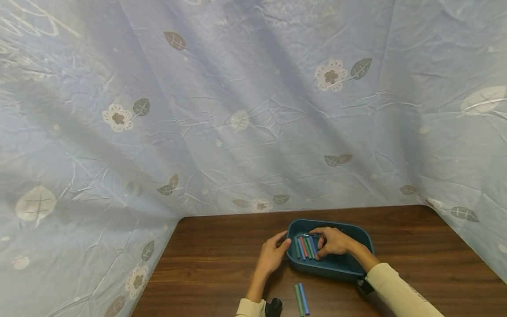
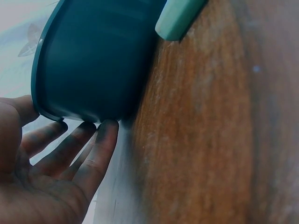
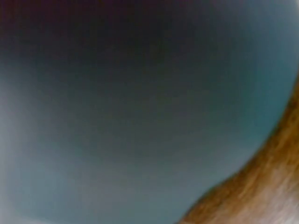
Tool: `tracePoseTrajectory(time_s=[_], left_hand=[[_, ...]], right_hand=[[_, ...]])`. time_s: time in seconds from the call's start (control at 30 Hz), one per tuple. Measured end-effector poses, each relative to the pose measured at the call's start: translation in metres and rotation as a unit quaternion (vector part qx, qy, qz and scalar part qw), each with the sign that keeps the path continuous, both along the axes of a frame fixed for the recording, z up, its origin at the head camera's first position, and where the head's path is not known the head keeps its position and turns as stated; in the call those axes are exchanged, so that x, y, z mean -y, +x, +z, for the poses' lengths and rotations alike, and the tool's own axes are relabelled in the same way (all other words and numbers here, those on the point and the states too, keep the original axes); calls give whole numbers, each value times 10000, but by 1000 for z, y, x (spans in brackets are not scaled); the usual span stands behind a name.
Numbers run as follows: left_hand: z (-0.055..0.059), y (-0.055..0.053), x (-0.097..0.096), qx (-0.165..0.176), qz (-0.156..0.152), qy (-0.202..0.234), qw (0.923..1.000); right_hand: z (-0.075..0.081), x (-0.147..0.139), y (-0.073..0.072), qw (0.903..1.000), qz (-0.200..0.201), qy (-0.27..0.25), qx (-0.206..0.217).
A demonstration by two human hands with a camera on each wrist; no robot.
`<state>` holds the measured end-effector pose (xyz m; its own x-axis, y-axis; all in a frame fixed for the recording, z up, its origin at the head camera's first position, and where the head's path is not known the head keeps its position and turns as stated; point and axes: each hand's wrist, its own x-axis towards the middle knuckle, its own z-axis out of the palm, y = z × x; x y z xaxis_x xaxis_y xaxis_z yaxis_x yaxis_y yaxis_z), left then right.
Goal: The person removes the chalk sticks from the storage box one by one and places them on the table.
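Observation:
A dark teal plastic bin (image 1: 330, 269) stands on the table. My left hand (image 1: 272, 254) holds its left end, thumb at the rim and fingertips against the outer wall; dusty-looking fingers show in the left wrist view. Inside the bin's left part lies a row of chalk sticks, among them a red stick (image 1: 303, 247). My right hand (image 1: 332, 241) reaches into the bin and pinches the blue chalk stick (image 1: 313, 245) at the row's right side, thumb near its close end and fingers near its far end. In the right wrist view, only the blurred bin fills the frame.
On the brown wooden table (image 1: 206, 264), in front of the bin, a green chalk stick (image 1: 299, 300) and a blue chalk stick (image 1: 304, 299) lie side by side. Behind the table's far edge hangs a pale blue patterned curtain (image 1: 253, 132).

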<state>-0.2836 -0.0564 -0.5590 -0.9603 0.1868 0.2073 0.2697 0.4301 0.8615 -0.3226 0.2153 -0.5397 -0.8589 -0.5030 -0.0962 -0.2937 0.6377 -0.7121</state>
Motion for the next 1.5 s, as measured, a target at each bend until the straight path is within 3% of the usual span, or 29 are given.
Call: tracePoseTrajectory(time_s=[0.93, 1.2, 1.5], left_hand=[[2, 0, 1, 33, -127, 107, 9999], [1, 0, 0, -12, -82, 40, 10000], [2, -1, 1, 1, -51, 9, 10000]], right_hand=[[9, 0, 2, 10000, -17, -87, -10], [17, -3, 6, 9983, 325, -369, -305], [26, 1, 15, 9972, 426, -530, -315]])
